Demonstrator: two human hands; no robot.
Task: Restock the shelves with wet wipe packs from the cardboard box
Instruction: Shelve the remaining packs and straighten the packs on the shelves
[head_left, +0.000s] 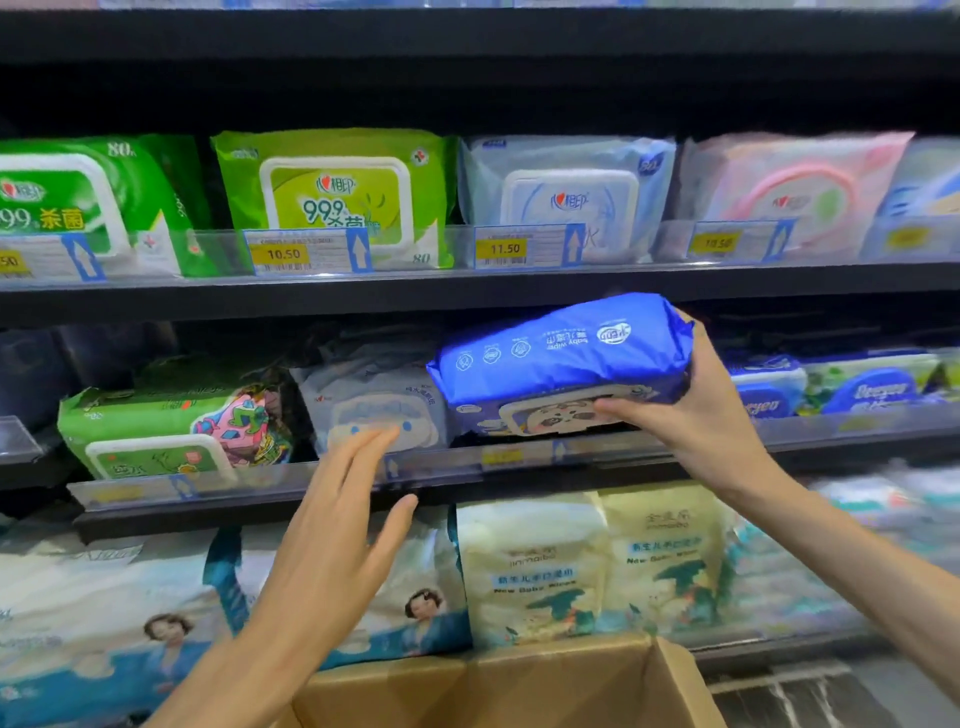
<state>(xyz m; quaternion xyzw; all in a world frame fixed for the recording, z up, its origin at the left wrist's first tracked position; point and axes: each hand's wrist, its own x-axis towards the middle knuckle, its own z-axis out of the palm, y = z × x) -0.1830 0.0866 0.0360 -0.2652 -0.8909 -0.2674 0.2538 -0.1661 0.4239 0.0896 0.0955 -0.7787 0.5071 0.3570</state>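
Here, right hand (696, 415) clamped on one end of a blue wet wipe pack (561, 358), thumb under the panda-printed lid face, other fingers hidden behind the far end — pack held level at the mouth of the middle shelf (519, 486), print upside down from this view, not yet set down. Left hand (337, 540) empty, fingers straight and spread, raised in front of the shelf lip just beside a pale grey pack (374, 410); whether touching it — cannot tell. Cardboard box (519, 686) open below, between the forearms, contents hidden.

Likely trouble from here:

- Soft pack held at one end only, so the free left end liable to sag and catch on the clear price rail (498, 457) along the shelf front, stalling the push or bending the rail.
- Slot between the grey pack and the blue-lidded packs (852, 389) to the right looks narrow; a skewed entry could shove the grey pack into the green pack (171, 431), already leaning, and tip that row.
- Upper shelf edge close above the pack; lifting too high to clear the rail could scrape the wrapper against it.
- Slick film plus a one-sided pinch: a slip would probably drop the pack toward the box or the lower shelf stock (597, 566).
- Orientation worth checking — placed as held, label reading inverted.
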